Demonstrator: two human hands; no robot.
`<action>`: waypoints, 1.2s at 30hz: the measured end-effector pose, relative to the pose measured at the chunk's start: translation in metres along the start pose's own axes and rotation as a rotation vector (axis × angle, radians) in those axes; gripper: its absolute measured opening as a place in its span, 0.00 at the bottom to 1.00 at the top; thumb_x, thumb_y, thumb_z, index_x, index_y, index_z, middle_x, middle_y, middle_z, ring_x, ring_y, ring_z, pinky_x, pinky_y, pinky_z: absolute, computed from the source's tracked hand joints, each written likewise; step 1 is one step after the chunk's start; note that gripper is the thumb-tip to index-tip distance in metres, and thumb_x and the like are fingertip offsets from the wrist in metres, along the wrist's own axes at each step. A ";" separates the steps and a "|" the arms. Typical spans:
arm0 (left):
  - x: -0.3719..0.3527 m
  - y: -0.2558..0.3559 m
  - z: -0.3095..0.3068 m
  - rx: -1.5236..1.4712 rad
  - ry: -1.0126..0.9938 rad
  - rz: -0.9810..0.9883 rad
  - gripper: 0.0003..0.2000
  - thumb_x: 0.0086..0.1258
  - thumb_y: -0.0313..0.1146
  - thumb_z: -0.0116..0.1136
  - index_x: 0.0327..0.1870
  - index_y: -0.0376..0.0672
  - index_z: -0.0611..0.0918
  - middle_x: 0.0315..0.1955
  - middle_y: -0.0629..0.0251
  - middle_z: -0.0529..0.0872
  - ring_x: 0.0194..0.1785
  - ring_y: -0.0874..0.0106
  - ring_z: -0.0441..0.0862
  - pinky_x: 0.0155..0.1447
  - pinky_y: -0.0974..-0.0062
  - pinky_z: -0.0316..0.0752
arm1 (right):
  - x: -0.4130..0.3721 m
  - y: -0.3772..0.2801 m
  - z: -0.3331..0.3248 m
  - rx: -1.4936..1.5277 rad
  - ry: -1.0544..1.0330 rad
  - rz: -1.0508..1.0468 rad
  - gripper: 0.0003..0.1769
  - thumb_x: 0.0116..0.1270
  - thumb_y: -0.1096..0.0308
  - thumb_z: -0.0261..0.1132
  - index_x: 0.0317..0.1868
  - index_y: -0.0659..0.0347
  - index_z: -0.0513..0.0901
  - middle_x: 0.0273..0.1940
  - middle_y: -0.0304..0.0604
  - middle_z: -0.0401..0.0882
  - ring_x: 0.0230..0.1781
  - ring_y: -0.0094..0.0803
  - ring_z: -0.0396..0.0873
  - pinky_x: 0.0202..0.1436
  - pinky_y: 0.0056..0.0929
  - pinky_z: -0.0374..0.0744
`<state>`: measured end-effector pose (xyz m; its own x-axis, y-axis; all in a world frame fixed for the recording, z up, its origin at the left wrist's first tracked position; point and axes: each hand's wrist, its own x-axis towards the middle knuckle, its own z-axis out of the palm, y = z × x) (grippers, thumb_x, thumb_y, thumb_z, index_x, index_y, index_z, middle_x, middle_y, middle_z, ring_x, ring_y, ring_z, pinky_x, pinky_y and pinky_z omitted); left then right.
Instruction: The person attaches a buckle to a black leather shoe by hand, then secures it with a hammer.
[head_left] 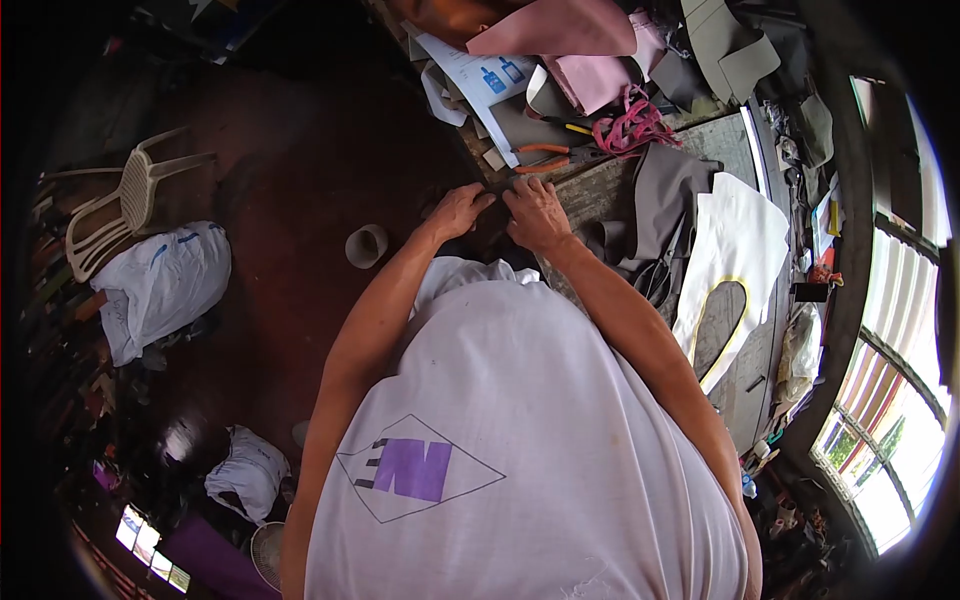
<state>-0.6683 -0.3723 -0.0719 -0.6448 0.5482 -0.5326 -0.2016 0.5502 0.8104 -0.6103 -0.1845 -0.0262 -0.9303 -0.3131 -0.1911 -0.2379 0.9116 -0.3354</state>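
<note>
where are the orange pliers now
In the head view, the orange pliers lie on the workbench at upper centre, just beyond the right hand and beside the pink cords.

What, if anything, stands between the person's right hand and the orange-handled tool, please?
Nothing visible does: the orange-handled tool lies on the workbench just beyond the right hand. What that hand touches is too dark to tell.
</note>
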 end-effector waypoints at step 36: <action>0.004 0.046 0.029 0.528 0.293 0.372 0.15 0.71 0.34 0.62 0.57 0.43 0.79 0.46 0.56 0.79 0.47 0.51 0.79 0.55 0.54 0.75 | -0.192 -0.003 -0.026 0.445 0.394 0.530 0.06 0.66 0.73 0.67 0.43 0.60 0.82 0.38 0.49 0.78 0.38 0.52 0.81 0.39 0.45 0.80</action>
<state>-0.6587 -0.3264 -0.0443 -0.7884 0.6076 -0.0957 0.4070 0.6320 0.6594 -0.4383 -0.1200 0.0358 -0.9385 0.3252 -0.1162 0.3203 0.6944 -0.6443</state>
